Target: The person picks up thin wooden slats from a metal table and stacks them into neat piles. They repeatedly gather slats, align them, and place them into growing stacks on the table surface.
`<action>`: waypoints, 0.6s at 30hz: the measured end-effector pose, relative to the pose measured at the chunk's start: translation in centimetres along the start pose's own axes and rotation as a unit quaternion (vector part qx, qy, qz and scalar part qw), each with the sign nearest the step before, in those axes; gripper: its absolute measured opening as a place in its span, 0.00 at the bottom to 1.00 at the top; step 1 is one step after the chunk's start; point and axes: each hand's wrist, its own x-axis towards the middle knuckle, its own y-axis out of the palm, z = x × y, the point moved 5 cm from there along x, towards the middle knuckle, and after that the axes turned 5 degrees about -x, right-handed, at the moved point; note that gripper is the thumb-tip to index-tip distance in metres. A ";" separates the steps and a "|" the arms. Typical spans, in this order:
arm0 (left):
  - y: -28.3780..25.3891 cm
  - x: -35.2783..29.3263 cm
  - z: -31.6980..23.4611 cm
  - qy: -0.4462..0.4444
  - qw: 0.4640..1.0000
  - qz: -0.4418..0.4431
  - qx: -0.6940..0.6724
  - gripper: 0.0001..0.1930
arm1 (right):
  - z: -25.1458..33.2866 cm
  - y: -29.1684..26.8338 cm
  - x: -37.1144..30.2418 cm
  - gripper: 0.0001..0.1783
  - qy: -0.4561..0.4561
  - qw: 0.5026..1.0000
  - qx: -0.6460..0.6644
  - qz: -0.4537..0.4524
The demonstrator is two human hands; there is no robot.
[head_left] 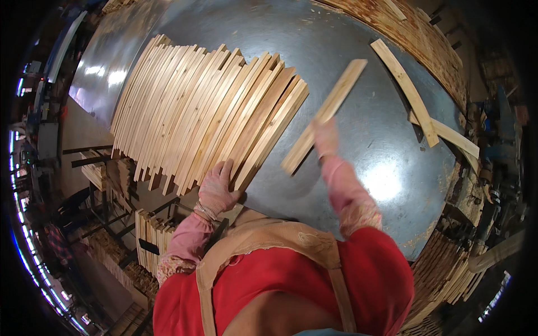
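Observation:
A broad row of wooden slats (pixel 190 106) lies side by side across the left half of the metal table (pixel 258 28), their ends uneven. My left hand (pixel 217 187) rests with fingers stretched out on the near ends of the slats toward the row's right side. To the right of the row, my right hand (pixel 326 138) grips a single wooden slat (pixel 347 81) at its middle. That slat is tilted, its far end pointing up and right, apart from the row. The right hand is slightly blurred, and its fingertips are partly hidden.
On the table's right side, a long loose slat (pixel 406 92) lies partly over another board (pixel 448 135). A rough wooden board (pixel 431 56) borders the far right edge. More slats are stacked below at left (pixel 148 241) and at lower right (pixel 443 269).

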 end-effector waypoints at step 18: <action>2.0 -2.6 -3.6 0.166 0.969 -0.164 -0.080 0.33 | 2.5 6.4 -9.8 0.39 -0.229 0.929 -0.187 0.223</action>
